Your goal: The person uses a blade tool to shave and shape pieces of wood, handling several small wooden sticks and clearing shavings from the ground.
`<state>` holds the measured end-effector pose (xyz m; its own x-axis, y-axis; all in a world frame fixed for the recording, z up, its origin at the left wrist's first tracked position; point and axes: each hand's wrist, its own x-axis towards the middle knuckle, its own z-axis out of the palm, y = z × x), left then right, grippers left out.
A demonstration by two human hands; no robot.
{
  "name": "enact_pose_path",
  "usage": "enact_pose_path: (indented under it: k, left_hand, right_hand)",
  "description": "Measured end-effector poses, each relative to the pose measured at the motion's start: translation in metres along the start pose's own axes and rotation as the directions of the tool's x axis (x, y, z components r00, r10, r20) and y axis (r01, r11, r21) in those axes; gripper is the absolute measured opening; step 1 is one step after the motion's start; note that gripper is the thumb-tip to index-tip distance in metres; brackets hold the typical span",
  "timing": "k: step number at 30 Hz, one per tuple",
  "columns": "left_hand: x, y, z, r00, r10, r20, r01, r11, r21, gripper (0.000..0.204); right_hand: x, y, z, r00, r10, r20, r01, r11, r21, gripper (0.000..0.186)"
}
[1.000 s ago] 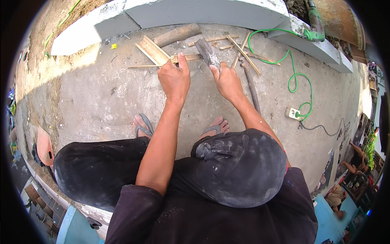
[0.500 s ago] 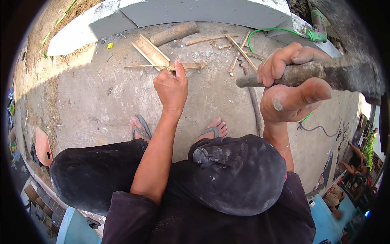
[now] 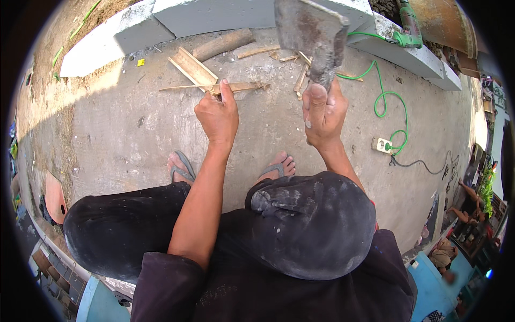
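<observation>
My left hand (image 3: 217,118) is closed on a split bamboo piece (image 3: 244,87), thumb up along it. The piece lies crosswise, with a thin sliver sticking out to the left, over the near end of a halved bamboo trough (image 3: 190,65) on the ground. In my right hand (image 3: 326,118) is a cleaver (image 3: 314,40) with a wide, worn grey blade, raised upright in front of me. The fingers wrap its handle, which the hand mostly hides. The blade covers part of the wood scraps behind it.
A round bamboo length (image 3: 224,44) and bamboo scraps (image 3: 301,79) lie ahead, before a row of white blocks (image 3: 214,16). A green drill (image 3: 409,32) rests on the blocks at right. Its green cord (image 3: 380,102) runs to a white socket (image 3: 381,145). Another person (image 3: 472,206) is far right.
My right hand has swung left and forward, turning the cleaver from pointing right to upright. The green cord and socket have come into view. My left hand still grips the bamboo piece.
</observation>
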<state>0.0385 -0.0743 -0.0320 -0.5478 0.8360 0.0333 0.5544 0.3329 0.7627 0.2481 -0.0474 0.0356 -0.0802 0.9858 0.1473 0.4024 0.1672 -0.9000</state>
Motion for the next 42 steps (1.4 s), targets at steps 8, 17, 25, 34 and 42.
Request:
enact_pose_path:
  k: [8,17,25,34,42]
  left_hand:
    - [0.002,-0.009,0.003,0.999,0.009,-0.053,-0.01,1.0,-0.022,0.047]
    - [0.058,-0.033,-0.051,0.816,-0.188,0.546,0.478,0.752,-0.455,0.041]
    - [0.077,-0.03,-0.071,0.589,-0.063,0.806,0.546,0.766,-0.339,0.045]
    - [0.051,-0.004,-0.028,0.518,-0.129,0.846,0.335,0.94,-0.061,0.068]
    - [0.011,0.027,-0.013,0.595,0.401,0.697,-0.311,0.914,-0.26,0.055]
  right_hand:
    - [-0.044,0.072,0.05,0.871,0.426,0.245,-0.22,0.785,-0.579,0.06]
    - [-0.054,0.062,0.003,0.835,0.527,0.157,-0.309,0.686,-0.658,0.055]
    - [-0.028,0.03,0.017,0.93,0.258,0.263,-0.192,0.949,-0.251,0.053]
    - [-0.08,0.083,0.03,0.839,0.403,0.366,-0.419,0.907,-0.038,0.033]
    - [-0.086,0.123,0.058,0.913,0.38,-0.147,-0.37,0.924,0.093,0.033]
